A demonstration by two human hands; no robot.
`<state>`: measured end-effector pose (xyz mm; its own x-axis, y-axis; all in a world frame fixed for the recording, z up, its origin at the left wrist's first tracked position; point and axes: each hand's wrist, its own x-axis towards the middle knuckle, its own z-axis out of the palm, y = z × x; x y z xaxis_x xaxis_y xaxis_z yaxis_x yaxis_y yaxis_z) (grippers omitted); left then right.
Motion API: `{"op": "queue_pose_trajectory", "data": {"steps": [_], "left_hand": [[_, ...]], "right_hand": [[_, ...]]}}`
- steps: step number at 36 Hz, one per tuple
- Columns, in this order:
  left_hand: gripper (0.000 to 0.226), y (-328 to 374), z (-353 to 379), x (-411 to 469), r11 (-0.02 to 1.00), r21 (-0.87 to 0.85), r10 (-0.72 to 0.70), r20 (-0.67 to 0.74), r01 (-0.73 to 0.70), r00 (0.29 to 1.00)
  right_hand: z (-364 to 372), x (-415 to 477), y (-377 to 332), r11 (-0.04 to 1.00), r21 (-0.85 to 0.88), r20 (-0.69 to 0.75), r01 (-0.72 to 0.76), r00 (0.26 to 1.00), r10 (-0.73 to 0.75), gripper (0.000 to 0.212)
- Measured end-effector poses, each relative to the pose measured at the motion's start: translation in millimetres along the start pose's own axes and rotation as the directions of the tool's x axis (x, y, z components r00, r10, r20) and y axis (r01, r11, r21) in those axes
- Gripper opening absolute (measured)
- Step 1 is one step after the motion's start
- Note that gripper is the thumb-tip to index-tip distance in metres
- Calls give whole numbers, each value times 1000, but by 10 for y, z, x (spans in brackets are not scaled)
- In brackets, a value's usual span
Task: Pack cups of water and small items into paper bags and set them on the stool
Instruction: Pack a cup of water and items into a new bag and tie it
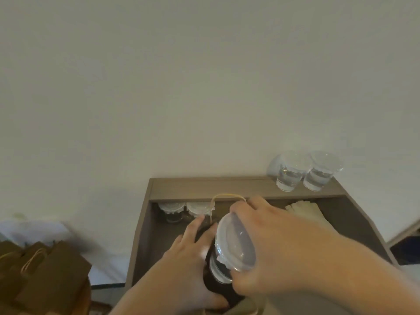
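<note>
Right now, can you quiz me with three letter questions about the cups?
1. Where are the two lidless cups? A on the stool; B on the back ledge; C on the floor.
2. How many lidded cups stand behind the left hand? A none; B five; C two.
3. The cup in the right hand is: A tilted, lid on; B upright, lid off; C crushed.
Answers: B, both stand on the ledge; C, two white lids show; A, its lidded top leans over.

Prob. home rm: plain wall (204, 87), small wood desk (204, 186), white cloth (34, 233) at left.
</note>
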<state>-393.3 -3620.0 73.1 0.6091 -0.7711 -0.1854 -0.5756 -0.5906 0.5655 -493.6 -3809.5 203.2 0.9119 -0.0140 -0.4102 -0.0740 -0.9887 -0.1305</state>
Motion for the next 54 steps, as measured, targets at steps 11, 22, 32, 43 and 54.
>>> {"op": "queue_pose_trajectory", "data": {"steps": [11, 22, 32, 43, 54], "left_hand": [[138, -24, -83, -78, 999, -43, 5, 95, -1, 995], [145, -218, 28, -91, 999, 22, 38, 10, -38, 999], [94, -283, 10, -205, 987, -116, -107, 17, 108, 994], [105, -411, 123, -182, 979, -204, -9, -40, 1, 999], [101, -250, 83, -234, 921, -386, -43, 35, 53, 998]], "right_hand": [[473, 532, -162, 974, -222, -89, 43, 994, -64, 84], [578, 796, -419, 956, -295, 26, 2, 1000, 6, 114], [489, 748, -315, 977, -215, 121, -15, 992, 42, 95], [593, 847, -429, 981, -172, 118, 87, 991, -67, 100], [950, 1162, -541, 729, -588, 475, 349, 879, -39, 69]]}}
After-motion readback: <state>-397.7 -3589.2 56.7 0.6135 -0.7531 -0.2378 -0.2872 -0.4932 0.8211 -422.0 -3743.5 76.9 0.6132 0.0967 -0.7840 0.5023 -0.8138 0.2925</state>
